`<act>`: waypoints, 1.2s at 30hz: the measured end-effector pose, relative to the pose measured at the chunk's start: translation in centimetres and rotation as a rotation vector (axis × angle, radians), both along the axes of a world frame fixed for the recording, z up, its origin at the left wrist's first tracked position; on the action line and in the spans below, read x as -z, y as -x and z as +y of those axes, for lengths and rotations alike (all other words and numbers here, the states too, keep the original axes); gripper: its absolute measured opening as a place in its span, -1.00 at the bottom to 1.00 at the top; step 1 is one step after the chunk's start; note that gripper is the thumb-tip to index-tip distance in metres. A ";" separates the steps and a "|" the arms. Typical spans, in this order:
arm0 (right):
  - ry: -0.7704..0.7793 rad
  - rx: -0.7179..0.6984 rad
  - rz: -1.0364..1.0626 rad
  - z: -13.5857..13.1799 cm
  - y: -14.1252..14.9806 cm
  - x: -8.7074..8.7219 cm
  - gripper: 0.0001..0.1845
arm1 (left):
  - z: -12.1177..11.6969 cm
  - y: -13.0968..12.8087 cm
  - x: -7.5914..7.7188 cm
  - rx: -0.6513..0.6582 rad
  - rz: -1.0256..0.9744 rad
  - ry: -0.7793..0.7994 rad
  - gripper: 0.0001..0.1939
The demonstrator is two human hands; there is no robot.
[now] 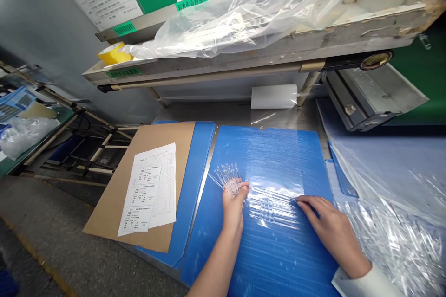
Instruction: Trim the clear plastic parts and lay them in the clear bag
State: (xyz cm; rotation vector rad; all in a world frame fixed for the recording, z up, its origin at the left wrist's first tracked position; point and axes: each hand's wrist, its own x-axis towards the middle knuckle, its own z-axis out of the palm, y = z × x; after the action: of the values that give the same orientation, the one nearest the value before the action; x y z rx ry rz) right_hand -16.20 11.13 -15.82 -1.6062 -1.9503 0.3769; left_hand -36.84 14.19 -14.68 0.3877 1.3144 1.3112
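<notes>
The person's bare forearms reach in from the bottom edge, the right one ending in a white sleeve [365, 283], over a large blue corrugated plastic board [282, 260] lying on a steel table [237, 116]. To the right, a wide heap of clear plastic film [390, 236] spills beside the board, and a grey metal machine [365, 97] sits beyond it. To the left lie a narrower blue board [193, 181] and a brown cardboard sheet [111, 209], with printed paper forms [151, 190] on the cardboard. Above runs a worn metal shelf [265, 51] carrying a loose plastic bag [226, 18] and a roll of yellow tape [113, 53], while a white paper roll [273, 96] stands on its side beneath it. The left hand [233, 206] is closed around a bundle of slim clear plastic pieces [226, 181], which fans out past its fingers above the blue board. The right hand [329, 227] lies open and flat, its fingertips [301, 200] resting on a clear plastic sleeve [272, 204] that holds rows of similar pieces on the board.
</notes>
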 end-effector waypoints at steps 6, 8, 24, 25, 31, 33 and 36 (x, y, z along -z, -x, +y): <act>-0.044 -0.063 -0.023 0.1 -0.2 0.9 -0.74 | -0.1 1.2 -0.8 0.085 0.090 0.002 -0.65; -0.056 -0.073 -0.025 0.1 0.0 1.1 -0.76 | -0.3 1.0 -1.1 0.119 0.086 0.006 -0.68; -0.062 -0.074 -0.039 0.1 0.4 1.2 -0.77 | -1.3 0.9 -1.7 0.420 0.161 0.032 -0.67; -0.035 -0.046 0.004 0.2 0.6 0.9 -0.73 | -1.3 0.8 -1.8 0.463 0.169 0.027 -0.69; 0.297 0.023 0.332 1.4 1.9 -1.5 -0.71 | -1.5 0.0 -2.4 0.659 0.172 -0.006 -0.78; 0.309 0.009 0.337 1.6 1.8 -1.6 -0.71 | -1.4 0.0 -2.4 0.665 0.166 -0.002 -0.76; 0.331 0.003 0.350 1.6 1.4 -1.1 -0.70 | -1.3 0.1 -2.2 0.624 0.164 0.016 -0.75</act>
State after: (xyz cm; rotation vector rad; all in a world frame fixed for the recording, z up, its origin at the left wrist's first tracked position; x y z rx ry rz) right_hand -17.64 12.70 -14.68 -1.6084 -1.6794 0.9536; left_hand -36.92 12.93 -12.47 0.8321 1.1993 0.7536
